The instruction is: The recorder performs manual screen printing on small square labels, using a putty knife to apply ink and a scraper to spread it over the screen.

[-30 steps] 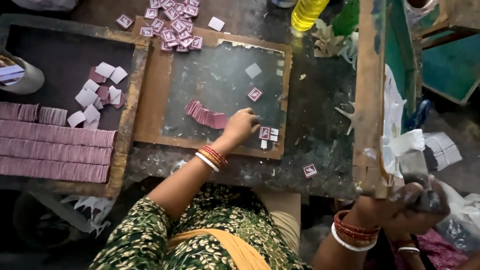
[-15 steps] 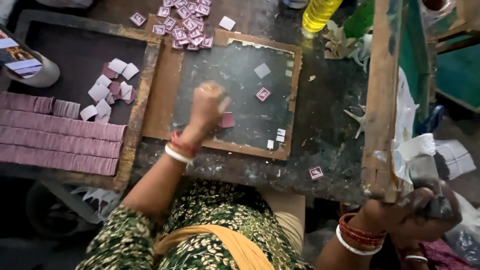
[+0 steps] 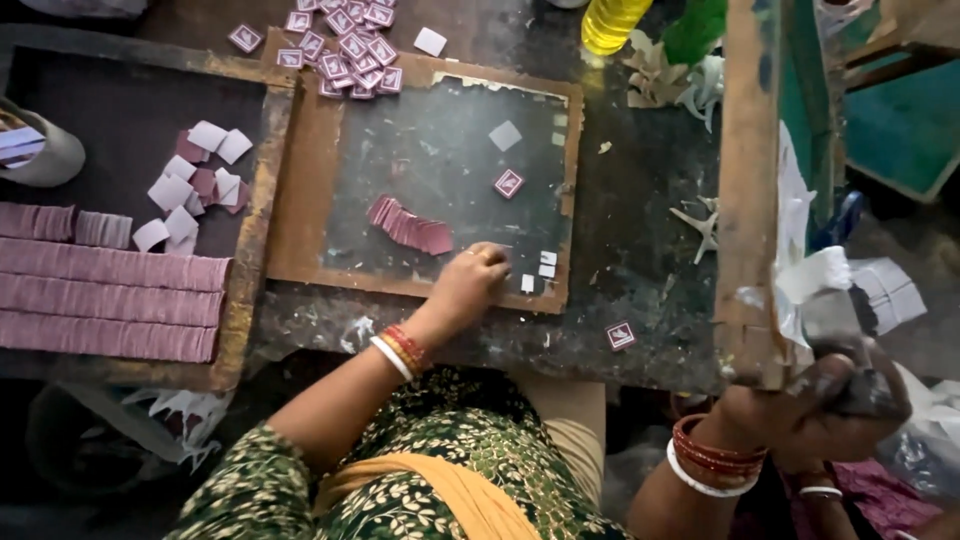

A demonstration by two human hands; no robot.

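Curled fingers of the left hand [image 3: 470, 285] press down on the near edge of the dark slab [image 3: 440, 180], just beside a fanned stack of pink tiles [image 3: 410, 225]; whether a tile is pinched under them cannot be told. Right hand [image 3: 830, 405] is clenched on a dark, smeared handle at the near end of the upright wooden frame [image 3: 750, 200] on the right.

By the look of it, tiles are being laid out on the slab one at a time; next the fingers would need to slide left to the stack and lift a single piece.

On the slab: one fanned stack, one printed tile [image 3: 509, 183], one blank square [image 3: 505, 135]. One more printed tile [image 3: 620, 335] lies on the near right. A heap of printed tiles [image 3: 345, 45] sits far, too many to count. In the left tray [image 3: 250, 250], loose blanks and three long pink rows [image 3: 110, 300].
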